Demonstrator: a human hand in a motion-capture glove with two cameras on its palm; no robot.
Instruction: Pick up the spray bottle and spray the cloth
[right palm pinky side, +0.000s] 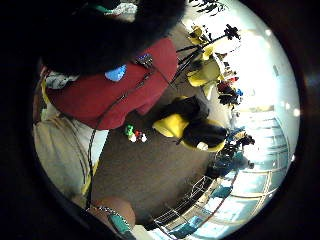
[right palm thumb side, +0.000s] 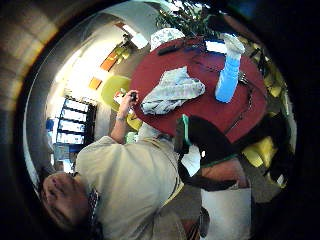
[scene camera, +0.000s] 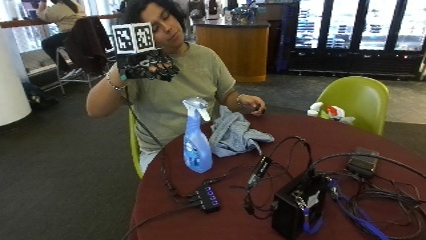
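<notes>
On the round red table (scene camera: 373, 150) a blue spray bottle (scene camera: 197, 140) stands upright, its white trigger head on top. Just beside the bottle, on the side toward the person's bare hand (scene camera: 251, 105), a grey-blue cloth (scene camera: 233, 134) lies crumpled, close to the bottle though I cannot tell whether they touch. High above the bottle and well apart from it, the gloved right hand (scene camera: 148, 66) is raised near the person's head with its fingers loosely curled, holding nothing. The bare hand rests at the table edge just behind the cloth, pinching a small dark object. In front of the bottle, cables run to a black box (scene camera: 299, 206).
</notes>
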